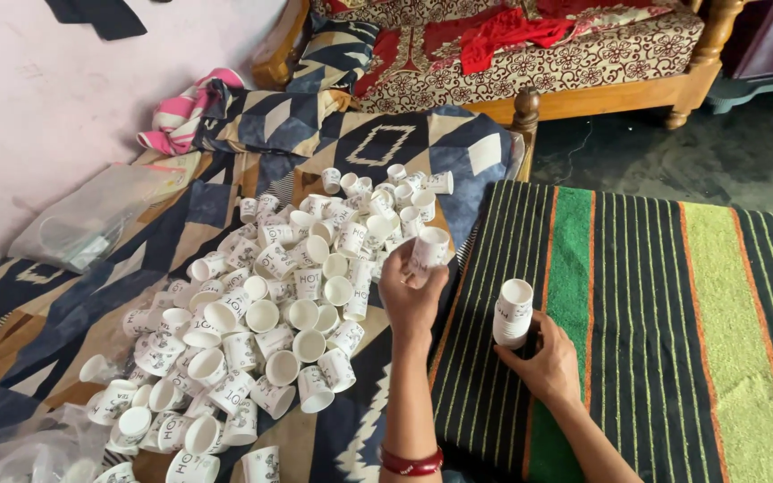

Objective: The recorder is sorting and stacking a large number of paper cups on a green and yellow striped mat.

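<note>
Red bangle (pixel 411 463) sitting on the left wrist, low in view. Left hand (pixel 411 291) is gripping a single paper cup (pixel 428 250), lifted just above the pile's edge. Right hand (pixel 543 362) is clasping a short stack of nested cups (pixel 513 313), standing upright on the striped green-and-black mat (pixel 673 313). Stacking looks barely begun: only a few cups nested, while a large heap of loose cups (pixel 270 313) is lying scattered over the patterned blue quilt (pixel 404 143). Cups are small, white, dark-printed, thin-walled, many tipped on their sides.
</note>
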